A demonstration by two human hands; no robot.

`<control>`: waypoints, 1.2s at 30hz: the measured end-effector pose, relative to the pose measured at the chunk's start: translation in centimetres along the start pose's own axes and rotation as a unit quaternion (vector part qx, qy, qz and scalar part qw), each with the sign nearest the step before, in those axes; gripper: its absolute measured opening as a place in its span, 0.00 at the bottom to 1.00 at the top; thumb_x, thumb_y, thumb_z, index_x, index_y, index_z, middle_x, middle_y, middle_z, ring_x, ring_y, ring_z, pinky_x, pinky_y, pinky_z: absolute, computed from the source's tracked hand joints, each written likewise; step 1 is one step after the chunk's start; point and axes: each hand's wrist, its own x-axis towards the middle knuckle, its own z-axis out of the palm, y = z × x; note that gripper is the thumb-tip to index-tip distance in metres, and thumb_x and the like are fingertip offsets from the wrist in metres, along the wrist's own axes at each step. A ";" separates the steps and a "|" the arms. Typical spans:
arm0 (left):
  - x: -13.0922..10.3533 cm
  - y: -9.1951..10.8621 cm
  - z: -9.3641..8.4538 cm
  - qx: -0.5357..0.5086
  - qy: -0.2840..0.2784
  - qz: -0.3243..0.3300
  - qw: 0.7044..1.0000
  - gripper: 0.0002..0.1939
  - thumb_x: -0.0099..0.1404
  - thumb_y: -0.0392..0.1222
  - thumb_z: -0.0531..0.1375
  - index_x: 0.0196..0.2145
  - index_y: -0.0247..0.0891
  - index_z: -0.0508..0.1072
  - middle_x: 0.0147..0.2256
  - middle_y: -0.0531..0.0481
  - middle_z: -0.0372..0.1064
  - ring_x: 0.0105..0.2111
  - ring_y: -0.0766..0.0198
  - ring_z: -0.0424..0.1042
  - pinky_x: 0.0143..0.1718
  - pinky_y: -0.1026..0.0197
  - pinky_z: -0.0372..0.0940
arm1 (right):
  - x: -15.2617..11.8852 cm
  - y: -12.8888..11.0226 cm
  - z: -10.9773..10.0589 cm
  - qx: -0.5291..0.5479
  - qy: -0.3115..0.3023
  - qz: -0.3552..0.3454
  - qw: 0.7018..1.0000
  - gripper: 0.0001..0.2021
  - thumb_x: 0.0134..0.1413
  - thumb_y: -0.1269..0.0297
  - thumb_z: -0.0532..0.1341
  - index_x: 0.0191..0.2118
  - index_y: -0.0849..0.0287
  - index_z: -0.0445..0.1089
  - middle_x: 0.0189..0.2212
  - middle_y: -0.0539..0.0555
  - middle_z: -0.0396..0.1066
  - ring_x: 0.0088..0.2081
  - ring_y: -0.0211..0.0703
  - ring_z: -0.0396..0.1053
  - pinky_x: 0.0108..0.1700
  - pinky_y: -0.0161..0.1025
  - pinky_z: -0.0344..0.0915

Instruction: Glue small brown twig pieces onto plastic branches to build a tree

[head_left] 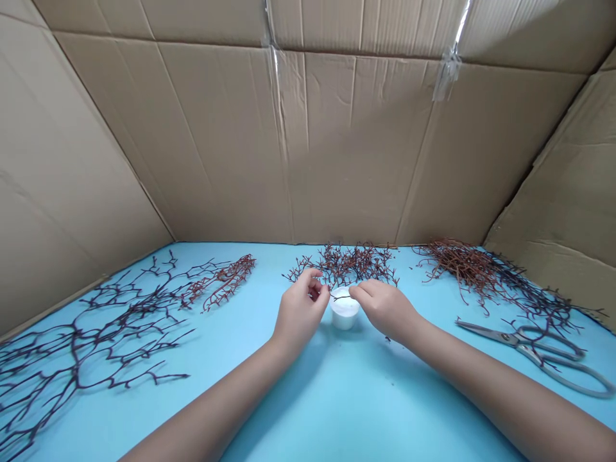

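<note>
We see the fingers of our right hand (386, 308) pinched together on a thin dark twig (341, 297) — it lies across above the white cup (344, 318). The fingers of our left hand (297, 314) are curled near its other end, and we cannot tell if they clamp it. Behind the cup is a reddish-brown twig cluster (356, 262), on the blue surface (356, 410). To our left spread the large dark branches (77, 346), with a small red bunch (231, 276); to our right are a twig heap (457, 263) and the open scissors (517, 340).
</note>
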 end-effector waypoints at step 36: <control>0.0 -0.6 0.1 -0.053 0.005 -0.041 0.998 0.12 0.54 0.39 0.54 0.39 0.39 0.65 0.25 0.54 0.64 0.27 0.63 0.65 0.29 0.62 0.60 | -0.1 -1.5 0.4 0.291 0.057 0.168 0.940 0.10 0.56 0.68 0.49 0.32 0.57 0.67 0.27 0.51 0.69 0.31 0.40 0.63 0.33 0.36 0.56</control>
